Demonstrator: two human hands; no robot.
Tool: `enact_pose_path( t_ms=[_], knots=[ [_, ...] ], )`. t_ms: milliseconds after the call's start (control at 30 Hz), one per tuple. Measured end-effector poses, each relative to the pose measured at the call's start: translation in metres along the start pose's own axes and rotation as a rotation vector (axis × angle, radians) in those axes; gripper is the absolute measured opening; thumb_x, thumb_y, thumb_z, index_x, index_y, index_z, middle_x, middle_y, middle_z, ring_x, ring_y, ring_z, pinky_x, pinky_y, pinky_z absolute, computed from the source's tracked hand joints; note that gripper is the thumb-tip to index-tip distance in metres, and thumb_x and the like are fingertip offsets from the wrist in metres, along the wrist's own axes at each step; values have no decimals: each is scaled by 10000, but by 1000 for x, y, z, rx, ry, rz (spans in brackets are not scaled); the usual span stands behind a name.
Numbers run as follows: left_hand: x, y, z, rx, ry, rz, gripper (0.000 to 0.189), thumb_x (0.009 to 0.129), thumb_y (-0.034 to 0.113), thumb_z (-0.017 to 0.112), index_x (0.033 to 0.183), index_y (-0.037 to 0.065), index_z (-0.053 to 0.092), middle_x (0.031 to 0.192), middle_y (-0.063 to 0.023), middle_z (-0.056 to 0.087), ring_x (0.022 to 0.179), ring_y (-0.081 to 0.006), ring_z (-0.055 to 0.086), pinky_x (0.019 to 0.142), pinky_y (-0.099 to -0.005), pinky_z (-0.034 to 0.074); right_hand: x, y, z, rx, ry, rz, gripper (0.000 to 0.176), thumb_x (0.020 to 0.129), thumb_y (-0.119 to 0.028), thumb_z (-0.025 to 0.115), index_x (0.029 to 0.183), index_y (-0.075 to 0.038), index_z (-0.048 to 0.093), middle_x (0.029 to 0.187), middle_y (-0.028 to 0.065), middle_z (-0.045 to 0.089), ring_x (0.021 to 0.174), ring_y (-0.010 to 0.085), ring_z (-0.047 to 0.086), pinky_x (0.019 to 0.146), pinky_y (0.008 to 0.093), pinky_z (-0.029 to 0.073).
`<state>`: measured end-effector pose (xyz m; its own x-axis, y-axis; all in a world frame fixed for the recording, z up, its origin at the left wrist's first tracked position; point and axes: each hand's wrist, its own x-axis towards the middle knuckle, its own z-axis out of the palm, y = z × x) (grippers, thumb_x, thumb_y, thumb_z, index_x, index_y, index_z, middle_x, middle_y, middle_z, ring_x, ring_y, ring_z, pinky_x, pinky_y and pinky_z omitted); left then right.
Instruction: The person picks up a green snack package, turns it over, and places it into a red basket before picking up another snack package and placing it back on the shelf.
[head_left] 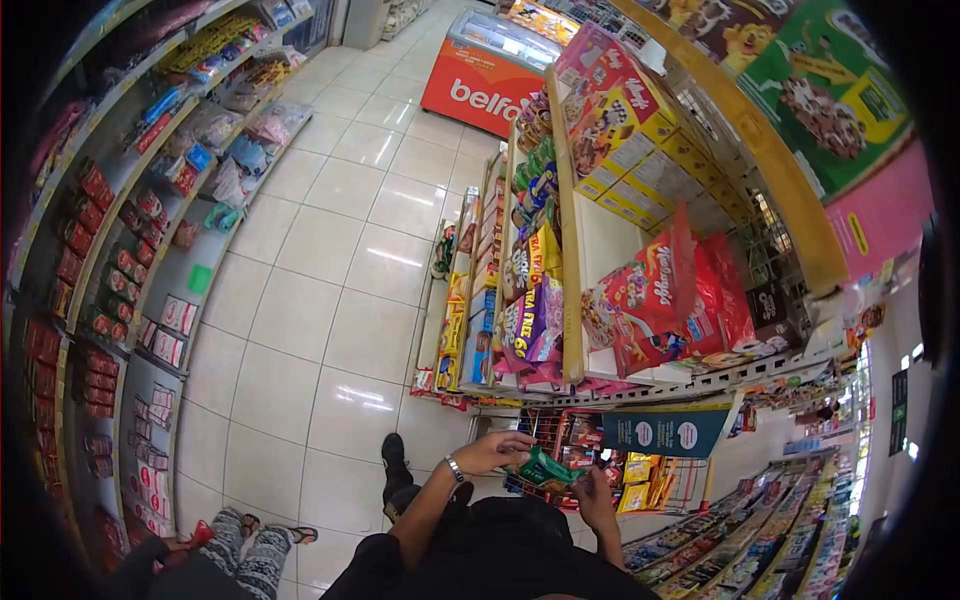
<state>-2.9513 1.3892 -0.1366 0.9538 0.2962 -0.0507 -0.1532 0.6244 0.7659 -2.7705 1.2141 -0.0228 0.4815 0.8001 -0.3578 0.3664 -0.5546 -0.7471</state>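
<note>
A small green snack packet (545, 468) is held between my two hands in front of my body. My left hand (495, 452), with a metal-banded watch (454, 467) on its wrist, grips the packet's upper left part. At the packet's right end, the fingers of my right hand (595, 497) are closed on it. Just beyond the packet is a rack with red packs (580, 432) and yellow packs (637, 484). Whether the packet is sealed or torn cannot be made out.
A shelf end (575, 340) holds red cereal bags (650, 300) and yellow cereal boxes (630, 130). Stocked shelves (130, 250) line the left side of the tiled aisle (330, 260). A red freezer (480, 85) stands ahead. Another person's patterned trousers (262, 560) show at lower left.
</note>
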Motion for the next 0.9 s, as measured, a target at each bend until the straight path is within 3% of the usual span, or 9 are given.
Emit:
enact_pose_path(
  t_ms=[200,400,567,633,700,767,833,900],
  knots=[
    [11,8,30,133,3,-110,430,899,171,627,1290,57,492,1126,-83,598,1052,-133,560,898,-280,451,-20,51,-20,38,1,-142,232,882,-17,577,1093,-2,480,826,73,596,765,142,613,700,286,507],
    [53,-19,100,183,-137,-204,439,901,206,629,1289,53,493,1060,-34,613,1031,-105,552,869,-262,452,-63,124,-71,281,75,-115,240,873,-80,637,1052,-5,497,838,44,555,803,123,582,734,272,492],
    [94,-91,186,219,-18,-429,400,930,234,583,1283,66,497,1068,-6,605,1025,-94,551,880,-276,455,-110,212,-134,354,117,-80,193,862,-26,639,1010,-19,515,830,26,577,839,98,585,734,246,484],
    [118,-116,233,24,-45,-496,401,926,274,588,1273,94,501,1142,-3,572,1056,-108,539,909,-310,452,-131,244,-166,361,160,-125,172,856,-34,650,980,-19,531,831,15,576,822,89,579,725,238,485],
    [140,-170,272,172,-66,-473,470,899,302,625,1306,140,453,1223,-9,519,1118,-147,516,959,-381,433,-153,278,-204,343,213,-118,167,840,-31,662,955,-18,541,828,11,574,814,83,573,717,233,485],
    [156,-214,310,235,-139,-440,525,878,292,653,1299,130,382,1182,-62,511,1107,-189,530,897,-386,510,-177,305,-239,446,234,-87,163,838,-22,655,958,-17,544,844,18,581,818,82,573,718,236,488],
    [167,-234,348,205,-213,-561,383,898,280,627,1204,125,456,1119,-63,543,1075,-179,548,818,-361,546,-203,335,-257,538,230,-62,161,835,-13,647,960,-17,547,861,24,587,822,81,574,719,238,491],
    [181,-250,381,290,-203,-690,426,890,340,626,1218,132,450,1115,-72,539,1044,-181,551,774,-387,569,-220,366,-268,633,443,-43,221,824,-49,667,1013,-12,557,893,36,577,865,113,575,736,257,497]
  ],
)
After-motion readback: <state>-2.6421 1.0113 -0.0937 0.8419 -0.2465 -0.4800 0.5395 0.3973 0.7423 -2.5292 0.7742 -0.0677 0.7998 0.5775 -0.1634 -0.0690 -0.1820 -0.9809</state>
